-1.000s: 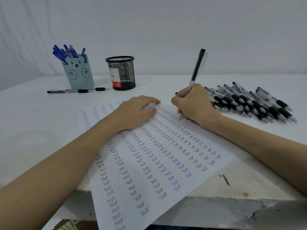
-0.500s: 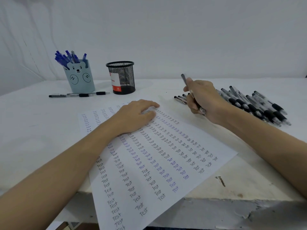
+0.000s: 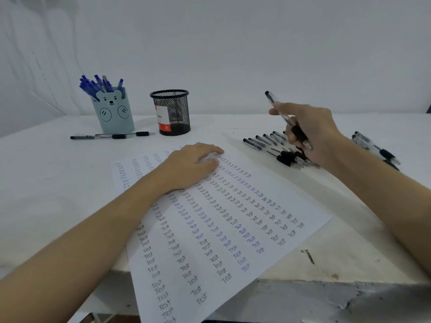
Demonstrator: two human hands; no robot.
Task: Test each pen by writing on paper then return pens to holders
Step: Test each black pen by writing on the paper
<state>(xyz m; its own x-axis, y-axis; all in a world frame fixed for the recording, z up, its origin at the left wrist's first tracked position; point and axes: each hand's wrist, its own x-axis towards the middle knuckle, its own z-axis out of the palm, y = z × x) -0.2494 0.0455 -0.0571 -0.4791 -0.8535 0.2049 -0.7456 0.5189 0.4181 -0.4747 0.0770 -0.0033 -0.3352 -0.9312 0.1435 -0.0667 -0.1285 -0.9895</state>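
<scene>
R hand lifted pen off paper, L hand flat

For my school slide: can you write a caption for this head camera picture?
Right hand lifts a black pen above the pen pile while left hand presses the test sheet.

Two bare forearms are showing in the head view, with no sleeves reaching the wrists. The left hand and the right hand are wearing no gloves, rings, watches or bands; the fingernails are looking short.
</scene>
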